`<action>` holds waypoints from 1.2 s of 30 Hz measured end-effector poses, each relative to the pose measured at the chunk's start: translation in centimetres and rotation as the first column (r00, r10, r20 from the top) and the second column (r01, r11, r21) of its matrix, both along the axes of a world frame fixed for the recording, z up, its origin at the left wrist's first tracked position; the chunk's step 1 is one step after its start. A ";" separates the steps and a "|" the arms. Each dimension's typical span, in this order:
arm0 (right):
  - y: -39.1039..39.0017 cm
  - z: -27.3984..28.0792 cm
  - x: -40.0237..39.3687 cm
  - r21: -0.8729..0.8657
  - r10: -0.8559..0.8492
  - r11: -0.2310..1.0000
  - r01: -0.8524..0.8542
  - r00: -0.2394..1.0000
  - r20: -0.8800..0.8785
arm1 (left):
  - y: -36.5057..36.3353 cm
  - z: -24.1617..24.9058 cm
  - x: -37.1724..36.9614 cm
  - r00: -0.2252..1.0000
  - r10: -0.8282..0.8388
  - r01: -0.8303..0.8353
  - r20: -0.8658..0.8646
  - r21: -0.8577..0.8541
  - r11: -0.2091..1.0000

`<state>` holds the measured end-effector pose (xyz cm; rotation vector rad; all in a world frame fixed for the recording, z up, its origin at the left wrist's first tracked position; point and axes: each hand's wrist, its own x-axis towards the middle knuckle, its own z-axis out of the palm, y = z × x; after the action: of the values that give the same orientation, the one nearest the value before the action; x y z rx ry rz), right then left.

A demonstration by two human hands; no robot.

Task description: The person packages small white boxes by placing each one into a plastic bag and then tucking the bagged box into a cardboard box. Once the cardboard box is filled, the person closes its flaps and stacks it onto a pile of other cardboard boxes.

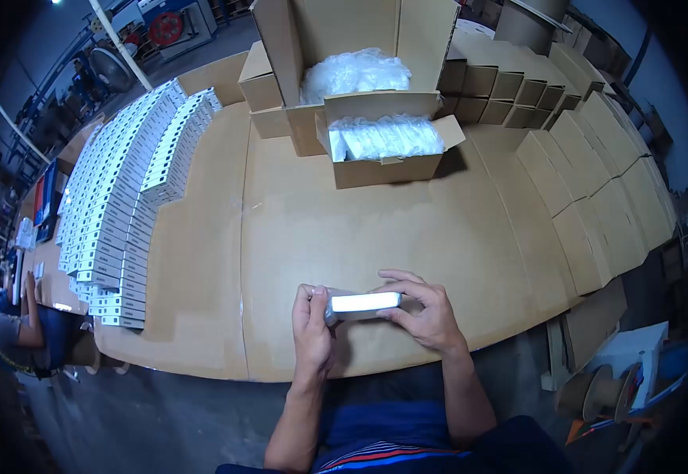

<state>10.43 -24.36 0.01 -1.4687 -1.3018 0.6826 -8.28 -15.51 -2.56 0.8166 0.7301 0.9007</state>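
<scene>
Two hands, left and right, each kept a clenched grip on opposite ends of a white box above the desk.

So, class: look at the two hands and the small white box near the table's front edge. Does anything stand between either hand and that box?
Nothing visible does. The left hand grips the small white box at its left end and the right hand holds its right end, fingers directly on it, above the cardboard-covered table.

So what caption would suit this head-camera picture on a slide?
Both hands, left hand and right hand, hold a small white box over a cardboard-covered table beside stacked white boxes.
</scene>
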 end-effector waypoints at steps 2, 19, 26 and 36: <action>0.2 -0.1 0.2 0.021 0.022 1.000 -0.022 1.000 -0.019 | -0.1 0.6 0.2 0.999 0.024 -0.026 0.045 0.043 0.999; 2.3 4.9 3.8 -0.005 0.286 0.953 -0.302 0.898 0.333 | 2.4 1.6 -0.4 0.921 -0.096 0.312 -0.377 0.567 0.762; 5.6 8.0 5.2 -0.070 0.347 0.934 -0.349 0.850 0.397 | 6.8 1.5 1.4 0.911 -0.200 0.370 -0.361 0.498 0.784; 16.2 8.5 4.4 0.415 -0.411 0.857 0.306 0.891 0.191 | 20.2 -0.2 8.0 0.827 0.111 0.366 -0.551 0.679 0.636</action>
<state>14.82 -8.17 8.50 -1.4612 -1.2262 -0.0287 -0.25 4.72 -2.81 1.9543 0.7536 0.8307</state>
